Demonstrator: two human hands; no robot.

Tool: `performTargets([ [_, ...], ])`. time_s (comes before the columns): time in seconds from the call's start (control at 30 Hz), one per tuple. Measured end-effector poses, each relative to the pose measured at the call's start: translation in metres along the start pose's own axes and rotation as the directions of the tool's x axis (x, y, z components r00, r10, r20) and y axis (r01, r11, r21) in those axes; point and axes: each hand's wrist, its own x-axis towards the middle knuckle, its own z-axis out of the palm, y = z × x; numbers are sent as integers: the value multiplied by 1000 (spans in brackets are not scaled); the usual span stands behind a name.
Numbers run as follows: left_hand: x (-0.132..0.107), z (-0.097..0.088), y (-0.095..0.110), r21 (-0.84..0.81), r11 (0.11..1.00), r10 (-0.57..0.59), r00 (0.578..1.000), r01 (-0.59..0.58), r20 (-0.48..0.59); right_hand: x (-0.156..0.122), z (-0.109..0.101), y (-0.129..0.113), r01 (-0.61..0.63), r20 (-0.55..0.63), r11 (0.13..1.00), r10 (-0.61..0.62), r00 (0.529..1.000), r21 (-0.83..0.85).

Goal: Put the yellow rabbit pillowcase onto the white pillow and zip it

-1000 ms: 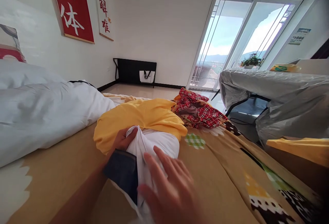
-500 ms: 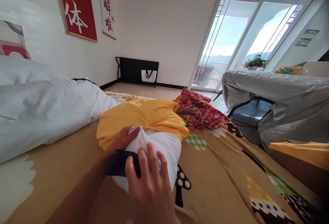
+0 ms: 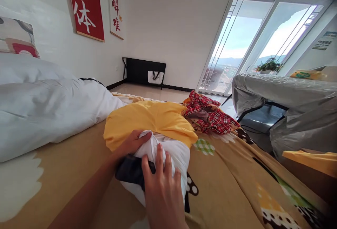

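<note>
A white garment (image 3: pixel 179 153) with a dark blue part (image 3: pixel 130 170) lies bunched on the tan patterned bedspread (image 3: pixel 226 183). My left hand (image 3: pixel 133 143) grips a fold at its top left edge. My right hand (image 3: pixel 163 187) presses down on the bundle from the near side, fingers curled over the white cloth and the dark part. Just behind the bundle lies a yellow garment (image 3: pixel 150 118).
A red checked garment (image 3: pixel 210 115) is heaped further back on the bed. A white duvet (image 3: pixel 44 106) fills the left. A grey covered piece of furniture (image 3: pixel 286 99) stands at the right, with sliding glass doors (image 3: pixel 237 43) behind it.
My right hand has come forward from the near edge onto the white bundle and closed over it. The garment is gathered more tightly. My left hand kept its grip.
</note>
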Motion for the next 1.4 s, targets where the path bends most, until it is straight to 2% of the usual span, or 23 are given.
performTargets([
  [0.1, -2, -1, 6, 89, 995, 33, 998, -37, 53, 10, -6, 6, 27, 65, 996, -21, 998, -80],
  [0.17, -5, -6, 13, 169, 983, 72, 996, -79, 46, 17, -12, 12, 69, 124, 993, -58, 991, -92],
  [0.27, -12, -22, 25, 223, 964, 166, 982, -141, -95, 25, -21, 23, 99, 236, 994, -83, 968, -54],
  [0.33, -19, -33, 32, 290, 950, 174, 970, -120, -169, 29, -25, 31, 101, 312, 995, -91, 946, -15],
  [0.37, -22, -38, 35, 359, 929, 150, 978, -90, -142, 30, -27, 35, 99, 341, 995, -96, 935, 6],
  [0.43, -28, -43, 35, 537, 842, 67, 998, -54, -6, 30, -30, 41, 95, 381, 994, -107, 919, 49],
  [0.5, -30, -42, 31, 662, 745, 26, 995, -85, 99, 30, -32, 45, 89, 402, 993, -114, 909, 80],
  [0.63, -19, -30, 10, 803, 578, 116, 989, -143, 92, 28, -34, 49, 67, 407, 992, -104, 907, 104],
  [0.77, -7, -21, -4, 913, 389, 182, 982, -124, 56, 33, -31, 55, 66, 368, 986, -120, 922, 156],
  [0.83, -6, -19, -6, 933, 349, 178, 984, -85, 23, 39, -27, 60, 47, 324, 982, -105, 940, 183],
  [0.93, -8, -17, -4, 938, 345, 186, 976, 39, -110, 48, -21, 66, 16, 248, 982, -63, 967, 186],
  [1.0, -9, -14, -1, 925, 360, 236, 947, 123, -218, 51, -17, 69, 13, 217, 985, -51, 975, 172],
  [1.07, -10, -10, 1, 896, 430, 329, 905, 113, -272, 53, -14, 70, 35, 213, 987, -68, 975, 157],
  [1.17, -11, -1, 5, 816, 577, 470, 834, -44, -287, 52, -10, 66, 129, 240, 982, -159, 958, 135],
  [1.23, -12, 6, 6, 787, 601, 536, 800, -137, -270, 50, -8, 61, 202, 265, 973, -225, 938, 110],
  [1.3, -14, 13, 9, 816, 539, 605, 770, -209, -202, 49, -6, 58, 255, 274, 963, -271, 923, 91],
  [1.4, -19, 24, 15, 881, 348, 697, 716, -321, -15, 51, -2, 60, 228, 212, 968, -246, 946, 105],
])
